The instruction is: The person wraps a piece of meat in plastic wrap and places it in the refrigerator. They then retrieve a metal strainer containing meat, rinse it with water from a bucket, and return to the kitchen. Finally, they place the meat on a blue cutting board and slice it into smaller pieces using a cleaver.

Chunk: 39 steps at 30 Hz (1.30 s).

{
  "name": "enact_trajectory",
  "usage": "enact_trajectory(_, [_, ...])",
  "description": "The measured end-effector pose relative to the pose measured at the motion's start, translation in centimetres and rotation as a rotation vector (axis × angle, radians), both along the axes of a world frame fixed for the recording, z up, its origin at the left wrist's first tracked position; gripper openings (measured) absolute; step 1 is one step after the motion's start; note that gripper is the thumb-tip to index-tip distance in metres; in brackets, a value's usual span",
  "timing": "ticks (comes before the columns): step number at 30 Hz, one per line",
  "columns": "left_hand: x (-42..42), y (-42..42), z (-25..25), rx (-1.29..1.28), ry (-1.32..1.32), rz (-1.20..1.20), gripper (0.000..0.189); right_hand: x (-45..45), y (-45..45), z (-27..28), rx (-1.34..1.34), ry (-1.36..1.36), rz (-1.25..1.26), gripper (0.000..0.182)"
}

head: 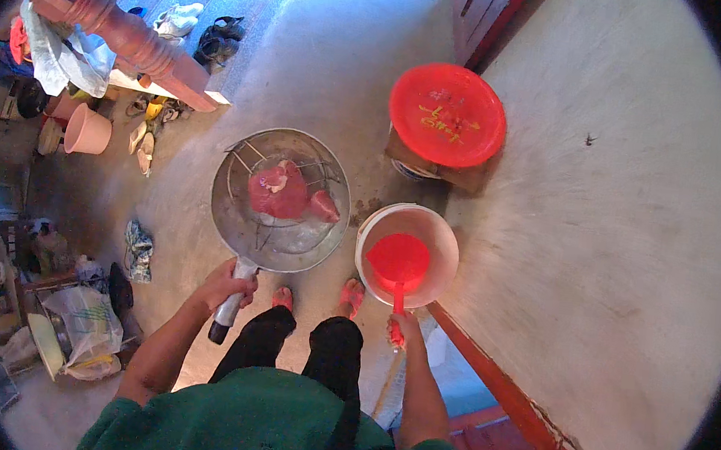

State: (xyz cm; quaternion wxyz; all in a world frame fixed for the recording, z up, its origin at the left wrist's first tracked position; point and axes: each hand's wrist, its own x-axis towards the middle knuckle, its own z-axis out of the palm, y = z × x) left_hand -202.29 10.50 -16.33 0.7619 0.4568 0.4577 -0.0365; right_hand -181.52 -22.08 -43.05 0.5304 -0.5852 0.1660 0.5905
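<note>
My left hand (231,286) grips the handle of a large metal pan (238,230), held out over the floor. In the pan lie a big piece of raw meat (282,196), a smaller piece of meat (323,207) and a wire rack (262,240). My right hand (404,328) is closed round the handle of a red plastic dipper (399,258). The dipper's bowl is over or inside the mouth of a pale bucket (444,258), to the right of the pan; whether it touches the bottom I cannot tell.
Beyond the bucket, a red round lid or basin (448,114) sits atop a container by the wall. Stairs with shoes (178,19) and a wooden newel post (126,37) stand at upper left. A pink bucket (89,129), slippers (145,151) and bagged items (88,323) lie along the left.
</note>
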Motion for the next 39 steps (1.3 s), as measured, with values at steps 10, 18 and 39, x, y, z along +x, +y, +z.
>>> enact_trajectory(10, [0.1, 0.4, 1.9, 0.036, 0.023, -0.099, 0.029, 5.2, 4.4, -8.4, -0.18, 0.037, 0.262, 0.021])
enact_trajectory(18, [1.0, -0.3, 6.2, 0.105, -0.108, -0.212, 0.026, 5.5, 14.7, 30.9, 0.47, -1.301, 0.371, 0.018])
enact_trajectory(39, [6.2, 23.0, 17.2, 0.185, -0.282, -0.335, 0.02, 7.3, 46.8, 41.1, 0.022, -1.473, 1.267, 0.05])
